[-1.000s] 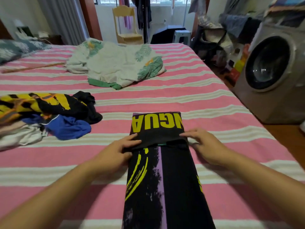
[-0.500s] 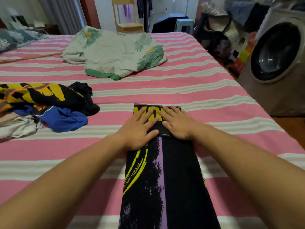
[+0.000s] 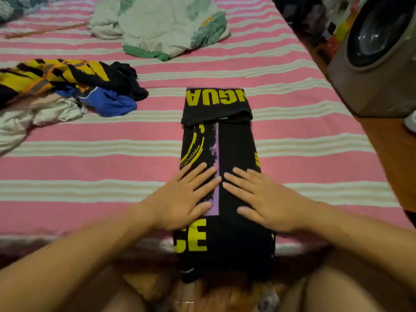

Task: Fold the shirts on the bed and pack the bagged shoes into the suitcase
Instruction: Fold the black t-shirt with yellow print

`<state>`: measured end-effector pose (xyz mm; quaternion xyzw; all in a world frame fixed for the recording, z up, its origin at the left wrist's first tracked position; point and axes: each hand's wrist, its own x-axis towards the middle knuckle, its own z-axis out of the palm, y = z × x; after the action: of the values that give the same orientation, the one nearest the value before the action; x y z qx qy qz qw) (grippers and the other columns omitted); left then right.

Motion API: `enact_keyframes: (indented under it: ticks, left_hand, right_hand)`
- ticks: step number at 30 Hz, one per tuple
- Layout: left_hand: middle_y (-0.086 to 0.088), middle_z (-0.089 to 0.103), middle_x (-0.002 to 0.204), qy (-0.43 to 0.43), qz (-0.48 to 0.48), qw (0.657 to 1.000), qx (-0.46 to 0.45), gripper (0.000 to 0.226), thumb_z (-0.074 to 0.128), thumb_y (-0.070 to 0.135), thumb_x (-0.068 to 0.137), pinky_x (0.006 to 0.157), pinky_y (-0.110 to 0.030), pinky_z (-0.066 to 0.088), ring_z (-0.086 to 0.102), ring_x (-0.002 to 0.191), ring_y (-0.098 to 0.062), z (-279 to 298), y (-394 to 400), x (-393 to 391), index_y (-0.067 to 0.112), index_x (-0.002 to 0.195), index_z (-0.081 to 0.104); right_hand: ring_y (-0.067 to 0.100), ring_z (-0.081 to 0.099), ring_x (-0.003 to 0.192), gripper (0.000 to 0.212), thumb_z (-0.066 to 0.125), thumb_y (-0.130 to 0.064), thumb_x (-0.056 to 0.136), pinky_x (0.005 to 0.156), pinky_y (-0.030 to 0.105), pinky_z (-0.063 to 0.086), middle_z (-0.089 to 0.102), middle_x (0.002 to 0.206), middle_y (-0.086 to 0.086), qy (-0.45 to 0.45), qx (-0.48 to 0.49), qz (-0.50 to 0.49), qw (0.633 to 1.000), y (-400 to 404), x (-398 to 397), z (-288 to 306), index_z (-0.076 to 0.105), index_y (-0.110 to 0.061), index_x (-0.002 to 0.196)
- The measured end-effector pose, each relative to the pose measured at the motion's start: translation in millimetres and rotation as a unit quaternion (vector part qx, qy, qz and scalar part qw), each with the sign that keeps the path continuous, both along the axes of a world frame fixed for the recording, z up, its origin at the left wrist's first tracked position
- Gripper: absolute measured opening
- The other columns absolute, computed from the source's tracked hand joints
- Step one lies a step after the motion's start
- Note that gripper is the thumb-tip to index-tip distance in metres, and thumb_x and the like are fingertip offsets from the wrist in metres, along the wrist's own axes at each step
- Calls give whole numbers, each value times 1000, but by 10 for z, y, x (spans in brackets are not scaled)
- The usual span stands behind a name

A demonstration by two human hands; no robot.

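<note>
Both hands have slid back along the shirt, from its folded far end half a second ago to the stretch nearest the person. The left hand and right hand lie flat on the black shirt, fingers straight and spread, gripping nothing, their fingertips nearly meeting over a narrow purple stripe that runs lengthwise down the cloth. That shirt is folded into a long, narrow strip lying on the pink striped bed, pointing straight away from the person. Its far end is doubled back over the strip, and the flap shows large yellow letters upside down. Below the flap, yellow brush-like streaks curve down the left side of the strip, beside the purple stripe. Its near end hangs over the bed's edge, with more big yellow lettering just under the left hand. To the left, well apart from it, a heap of unfolded clothes sits on the bed: a yellow-and-black garment, a blue one and pale ones. Farther up the bed lies a crumpled white-and-green leaf-print cover. A front-loading washing machine stands off the bed's right side.
</note>
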<state>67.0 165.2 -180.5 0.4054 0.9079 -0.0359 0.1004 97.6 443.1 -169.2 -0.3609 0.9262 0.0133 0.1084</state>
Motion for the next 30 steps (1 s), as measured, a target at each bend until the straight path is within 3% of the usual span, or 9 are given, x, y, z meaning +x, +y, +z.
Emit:
enact_keyframes:
  ticks: [3,5,8,12,15,21,24,26,30]
  left_hand:
    - [-6,-15,169,24,-120,992,-35,80,30,68,99,124,-48,-9,-19,155,-27,-15,-423,624,33,162,-6]
    - [-15,-5,169,96,-175,978,-60,83,50,49,97,123,-52,-1,-6,155,-38,-48,-543,716,35,162,1]
    - [-16,5,169,155,-177,970,-69,93,57,22,88,122,-54,7,7,154,-42,-114,-516,707,35,162,2]
    - [-12,13,169,173,-120,976,-57,98,63,22,84,124,-55,18,9,155,-38,-208,-402,882,33,163,5]
    - [-7,13,169,151,-102,983,-21,97,62,30,83,124,-50,13,7,156,-32,-99,-439,993,31,163,6]
    - [3,23,167,57,-234,970,15,75,53,33,94,127,-44,15,11,157,-17,102,-467,1555,32,161,20]
    - [13,47,154,-88,-106,973,185,52,57,28,99,123,-31,25,30,149,-3,228,-417,1717,37,149,48]
    - [9,68,129,-234,98,890,378,29,61,28,98,107,-28,44,58,126,-7,356,-307,1620,30,127,68]
    - [-2,77,108,-363,458,607,539,37,57,46,100,96,-36,49,69,108,-21,229,36,1414,15,113,74]
  right_hand:
    - [25,-16,154,79,28,-68,98,122,44,-9,-10,168,1,12,64,73,995,238,683,38,0,-29,161]
    - [31,-12,154,77,35,-48,96,122,48,-7,-9,168,5,42,94,102,989,353,834,-5,-2,-28,161]
    - [36,9,154,76,28,-18,89,121,53,8,9,168,7,121,98,99,983,362,855,-132,7,-24,162]
    - [35,29,149,80,44,-29,84,119,52,20,29,163,7,135,106,43,984,145,919,-240,21,-23,160]
    - [32,38,144,80,44,-14,79,114,48,30,40,158,6,124,63,30,990,149,1019,-99,28,-24,157]
    - [19,24,152,75,44,-14,81,124,43,18,37,159,-7,35,24,147,988,370,1534,120,38,-25,154]
    - [-6,25,145,68,34,-16,83,121,21,18,38,152,-24,-128,-119,-10,985,333,1674,198,44,-40,146]
    - [-12,52,120,39,38,-23,98,104,16,39,63,130,-21,-169,-294,-174,925,226,1521,291,62,-37,125]
    - [26,68,82,17,55,-23,102,72,37,52,74,92,12,-182,-389,-429,795,83,1046,175,70,-17,97]
